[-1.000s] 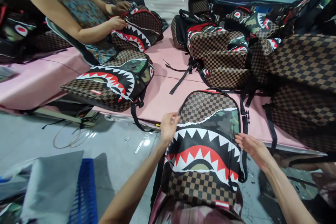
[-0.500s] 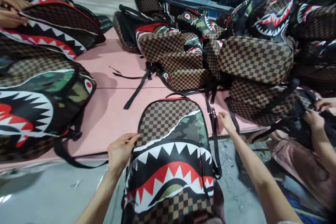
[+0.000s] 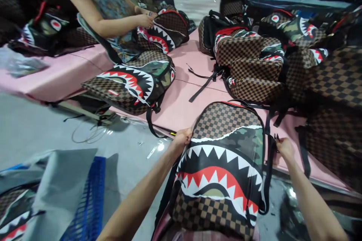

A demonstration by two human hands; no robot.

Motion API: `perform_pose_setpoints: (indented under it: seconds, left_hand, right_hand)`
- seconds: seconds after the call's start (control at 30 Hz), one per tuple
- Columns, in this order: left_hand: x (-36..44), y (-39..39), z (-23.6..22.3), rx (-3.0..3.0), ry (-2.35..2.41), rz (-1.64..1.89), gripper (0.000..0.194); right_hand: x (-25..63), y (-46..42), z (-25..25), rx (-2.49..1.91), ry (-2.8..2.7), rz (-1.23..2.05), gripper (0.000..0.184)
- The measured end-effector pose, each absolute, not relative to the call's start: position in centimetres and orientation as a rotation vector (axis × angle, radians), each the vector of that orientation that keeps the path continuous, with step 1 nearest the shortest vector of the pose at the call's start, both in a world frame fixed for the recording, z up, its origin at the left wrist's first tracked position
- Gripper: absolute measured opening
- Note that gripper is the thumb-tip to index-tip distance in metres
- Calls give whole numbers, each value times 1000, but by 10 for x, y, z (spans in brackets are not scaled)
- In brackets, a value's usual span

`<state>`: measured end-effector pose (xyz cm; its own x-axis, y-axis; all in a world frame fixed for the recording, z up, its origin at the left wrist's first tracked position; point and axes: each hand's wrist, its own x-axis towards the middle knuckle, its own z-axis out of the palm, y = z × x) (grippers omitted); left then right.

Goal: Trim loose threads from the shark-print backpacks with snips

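the long bag (image 3: 217, 154) points away; left hand (image 3: 183, 137) pinches its left edge (image 3: 195, 125), right hand (image 3: 285, 148), just beside it, a black clip (image 3: 276, 139).

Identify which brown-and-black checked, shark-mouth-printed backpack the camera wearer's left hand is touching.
The checked shark-mouth backpack front and centre, nearest the camera: the left hand grips its side edge, touching no other.
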<state>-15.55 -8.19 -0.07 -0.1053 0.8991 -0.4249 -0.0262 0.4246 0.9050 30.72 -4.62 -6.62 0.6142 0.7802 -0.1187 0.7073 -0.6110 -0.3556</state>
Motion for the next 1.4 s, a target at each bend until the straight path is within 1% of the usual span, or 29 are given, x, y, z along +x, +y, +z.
perform_pose_setpoints:
  seconds: [0.07, 0.13, 0.2, 0.23, 0.27, 0.3, 0.37, 0.47, 0.53, 0.6, 0.7, 0.8, 0.9, 1.2, 1.4]
  left_hand:
    - [-155, -83, -1, 746, 1381, 1002, 29]
    - [-156, -85, 1, 690, 1322, 1044, 28]
    - [-156, -87, 2, 658, 1279, 1077, 27]
    - [-157, -88, 3, 652, 1263, 1093, 28]
    - [-158, -88, 3, 654, 1251, 1110, 29]
    - [-159, -88, 4, 663, 1243, 1128, 29]
    - [-165, -87, 4, 702, 1250, 1174, 31]
    - [-179, -83, 1, 791, 1329, 1265, 28]
    - [-187, -81, -2, 853, 1377, 1292, 21]
    - [-189, -81, -6, 948, 1389, 1257, 12]
    - [-183, -83, -9, 1196, 1455, 1116, 22]
    - [-175, -85, -9, 1344, 1560, 1019, 14]
    - [-173, -84, -8, 1339, 1578, 1025, 15]
    - [-170, -77, -18, 1243, 1448, 1070, 17]
    - [-165, -74, -24, 1158, 1406, 1104, 15]
  right_hand:
    - [306, -52, -56, -2564, -1158, 286, 16]
    - [298, -58, -39, -2542, -1084, 132, 26]
    - [276, -63, -13, -2326, -1049, 34, 33]
    - [258, -66, 2, -2154, -1075, 47, 34]
    - [235, -69, 17, -1927, -1125, 132, 35]
    - [208, -71, 31, -1769, -1233, 287, 35]
    - [146, -75, 56, -1658, -1573, 635, 33]
    - [62, -75, 77, -1565, -2030, 900, 33]
    - [29, -74, 81, -1623, -2144, 834, 37]
    - [13, -72, 80, -1712, -2210, 687, 39]
    - [7, -74, 76, -1781, -2346, 478, 31]
    - [1, -78, 74, -1773, -2481, 242, 27]
    - [-12, -82, 74, -1727, -2611, 69, 28]
    - [-39, -80, 79, -1636, -2864, -143, 28]
    - [-41, -82, 82, -1646, -2879, -167, 27]
